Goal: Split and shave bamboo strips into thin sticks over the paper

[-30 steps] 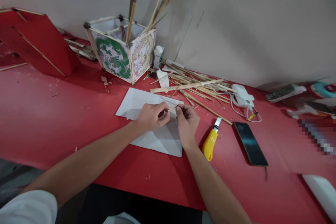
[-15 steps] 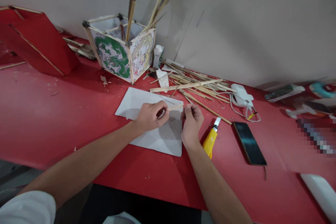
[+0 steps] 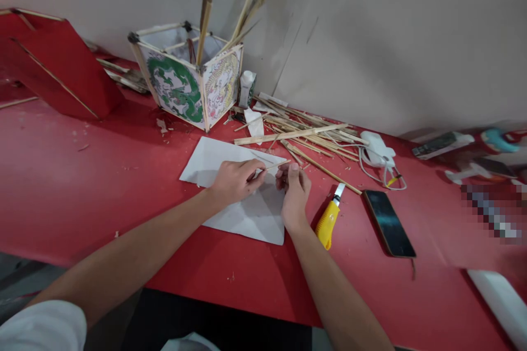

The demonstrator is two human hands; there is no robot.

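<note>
Pinching thin bamboo sliver [image 3: 275,165], left hand [image 3: 235,180]; right hand [image 3: 293,191] curled beside, over paper [image 3: 214,162].

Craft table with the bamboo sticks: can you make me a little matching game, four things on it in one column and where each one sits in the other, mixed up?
Things:
1. thin stick
2. yellow knife
3. phone
4. painted box

Places:
A. at the back by the wall, sticks standing in it
B. flat on the red table, right of the knife
C. pinched in the left hand over the white paper
D. on the table just right of the right hand

Pairs: 1-C, 2-D, 3-B, 4-A
</note>
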